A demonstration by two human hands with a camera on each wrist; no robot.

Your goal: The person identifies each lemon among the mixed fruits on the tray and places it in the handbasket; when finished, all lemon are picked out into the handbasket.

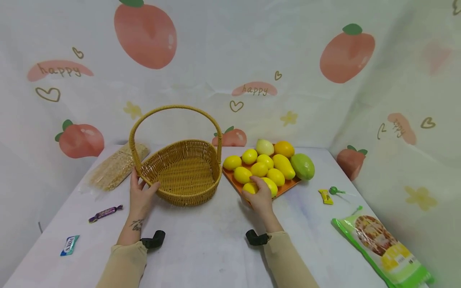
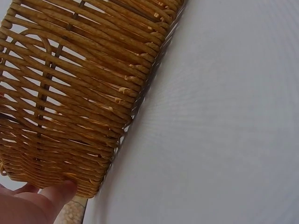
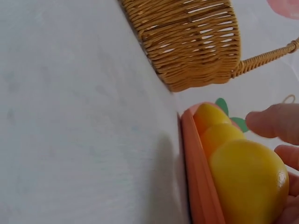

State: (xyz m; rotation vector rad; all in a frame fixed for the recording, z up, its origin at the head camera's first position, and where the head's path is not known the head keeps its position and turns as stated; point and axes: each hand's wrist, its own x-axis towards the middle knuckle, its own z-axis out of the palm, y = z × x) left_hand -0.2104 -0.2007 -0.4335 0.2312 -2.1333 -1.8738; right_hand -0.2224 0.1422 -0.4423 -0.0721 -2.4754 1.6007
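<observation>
peach-print cloth hangs behind a white desk [image 1: 201, 240] and drapes over it. left hand [image 1: 141, 196] holds the near-left wall of the basket [image 1: 183, 170], thumb hooked over the rim and fingers on the outside; its grip is closed on the weave, and the left wrist view shows only a thumb tip [image 2: 56, 193] pressed against the wicker. right hand [image 1: 260, 197] lies over the nearest lemon [image 1: 251, 187] at the front corner of the orange tray [image 1: 235, 185], fingers curled round the fruit, as the right wrist view also shows [image 3: 250, 179]. from that grip the basket sits just to the left, its mouth open upward, its long axis running left to right and the handle arching across it; the right hand is the nearer one to the fruit. beyond the grip lie more lemons, a pale fruit and a green mango [image 1: 303, 166]. the palm hides most of the held lemon, and whether it has lifted off the tray cannot be told.
</observation>
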